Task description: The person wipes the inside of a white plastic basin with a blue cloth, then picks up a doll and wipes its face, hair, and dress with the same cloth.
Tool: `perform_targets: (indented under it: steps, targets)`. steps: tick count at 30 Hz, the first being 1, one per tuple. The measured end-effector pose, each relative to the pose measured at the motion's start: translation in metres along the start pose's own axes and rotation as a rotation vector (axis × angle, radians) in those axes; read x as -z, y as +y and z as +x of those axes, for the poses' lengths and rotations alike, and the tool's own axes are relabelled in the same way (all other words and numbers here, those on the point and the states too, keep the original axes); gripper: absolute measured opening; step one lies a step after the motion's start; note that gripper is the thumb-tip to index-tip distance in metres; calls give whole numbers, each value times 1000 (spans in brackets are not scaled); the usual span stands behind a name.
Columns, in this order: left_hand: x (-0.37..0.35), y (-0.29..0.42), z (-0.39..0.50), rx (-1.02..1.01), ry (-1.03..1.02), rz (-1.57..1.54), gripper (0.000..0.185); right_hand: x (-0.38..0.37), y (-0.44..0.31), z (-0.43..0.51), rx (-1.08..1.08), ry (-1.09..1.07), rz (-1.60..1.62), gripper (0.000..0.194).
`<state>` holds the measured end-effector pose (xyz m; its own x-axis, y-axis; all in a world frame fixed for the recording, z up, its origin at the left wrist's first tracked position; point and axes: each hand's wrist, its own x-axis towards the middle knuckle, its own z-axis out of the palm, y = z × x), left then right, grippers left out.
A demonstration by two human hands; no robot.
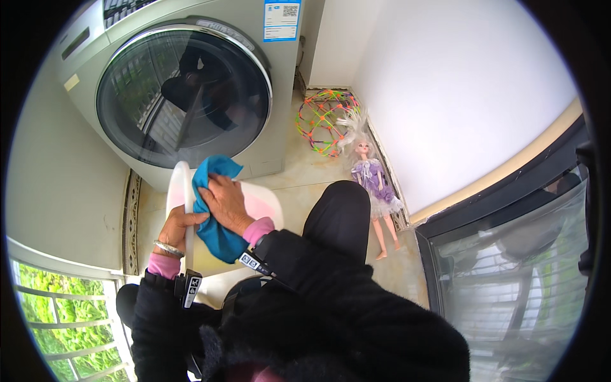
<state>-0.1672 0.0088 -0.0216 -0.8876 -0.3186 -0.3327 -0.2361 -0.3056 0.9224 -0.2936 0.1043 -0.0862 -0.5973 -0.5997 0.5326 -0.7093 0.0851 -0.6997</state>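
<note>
My left hand [176, 229], with a bangle at the wrist, grips the edge of a white plastic piece [180, 186] that stands on its side, its thumb over the rim. My right hand [228, 201] holds a blue cloth [222, 241] against the face of that piece. The cloth drapes down from beneath my fingers. Behind and to the right of my hands is a pale container or panel [274, 203] with pinkish and yellowish areas; its full shape is hidden by my hands and the cloth.
A front-loading washing machine [279, 119] stands ahead, its round door shut. On the tiled floor to the right lie a colourful lattice ball [322, 118] and a doll in a purple dress [370, 176] along the wall. A dark-framed glass door [506, 258] is at right, a barred window [71, 310] at lower left.
</note>
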Motion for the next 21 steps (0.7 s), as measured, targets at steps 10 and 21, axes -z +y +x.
perform_targets:
  steps: [10, 21]
  targets:
    - [-10, -15, 36, 14, -270, -106, 61, 22, 5, 1, -3, 125, -189, 26]
    - [-29, -43, 79, 69, -475, 155, 53, 60, 66, -34, -382, 33, -153, 26]
